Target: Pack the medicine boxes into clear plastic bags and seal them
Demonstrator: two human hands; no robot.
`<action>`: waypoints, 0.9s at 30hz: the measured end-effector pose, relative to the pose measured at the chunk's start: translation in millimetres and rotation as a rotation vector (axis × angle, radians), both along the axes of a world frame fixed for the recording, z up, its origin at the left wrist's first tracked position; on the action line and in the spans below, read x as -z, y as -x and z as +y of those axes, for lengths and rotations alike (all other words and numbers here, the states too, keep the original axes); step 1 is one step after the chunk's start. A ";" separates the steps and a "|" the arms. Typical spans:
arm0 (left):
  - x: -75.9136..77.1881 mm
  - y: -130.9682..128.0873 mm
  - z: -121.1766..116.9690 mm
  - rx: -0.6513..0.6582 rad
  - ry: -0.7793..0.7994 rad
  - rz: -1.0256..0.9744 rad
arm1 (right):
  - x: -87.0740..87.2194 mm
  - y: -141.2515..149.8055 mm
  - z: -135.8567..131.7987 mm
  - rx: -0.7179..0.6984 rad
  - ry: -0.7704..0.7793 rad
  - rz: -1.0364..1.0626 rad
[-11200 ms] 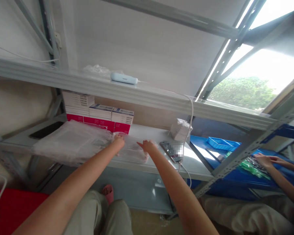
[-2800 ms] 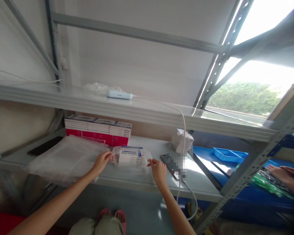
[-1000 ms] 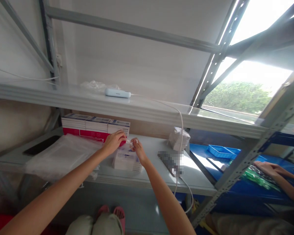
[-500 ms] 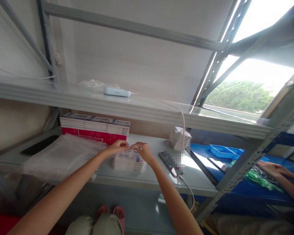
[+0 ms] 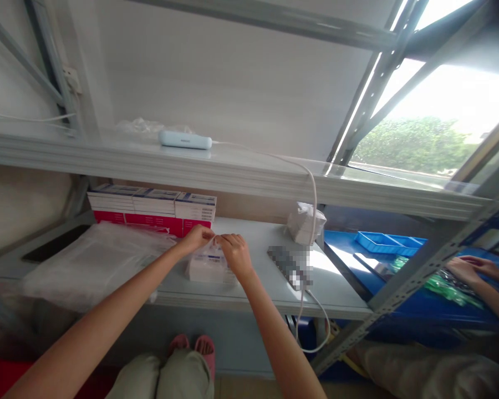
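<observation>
With 12 o'clock taken as the back of the rack, a stack of white boxes (image 5: 205, 272) is seen inside a clear bag (image 5: 212, 249) on the lower shelf (image 5: 251, 235), near its front edge. The stack's long axis is laid from 9 to 3 o'clock, roughly along that edge; a white side is turned to 6, and blue print is shown at the top. The bag's gathered mouth is pinched above the stack by the fingers of the left hand (image 5: 197, 239), at 11 o'clock, and of the right hand (image 5: 235, 255), at 2; the stack's right end is partly covered by the latter. Flat plastic bags (image 5: 95, 263) are spread at 9, and red and white boxes (image 5: 153, 211) are lined up at 10 to 11. Toward 3, a strip of shelf surface is left before a phone (image 5: 290, 269). Headroom is bounded by the upper shelf (image 5: 241, 174) at 12.
</observation>
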State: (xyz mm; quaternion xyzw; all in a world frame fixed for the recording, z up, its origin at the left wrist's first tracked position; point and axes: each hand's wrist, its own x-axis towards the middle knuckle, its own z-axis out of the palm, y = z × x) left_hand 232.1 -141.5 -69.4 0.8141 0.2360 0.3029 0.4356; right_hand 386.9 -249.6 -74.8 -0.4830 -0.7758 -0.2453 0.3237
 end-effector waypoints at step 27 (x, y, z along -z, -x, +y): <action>51.4 38.6 -111.9 -1.084 -0.028 -0.651 | 24.8 -15.2 -28.3 0.025 0.270 1.075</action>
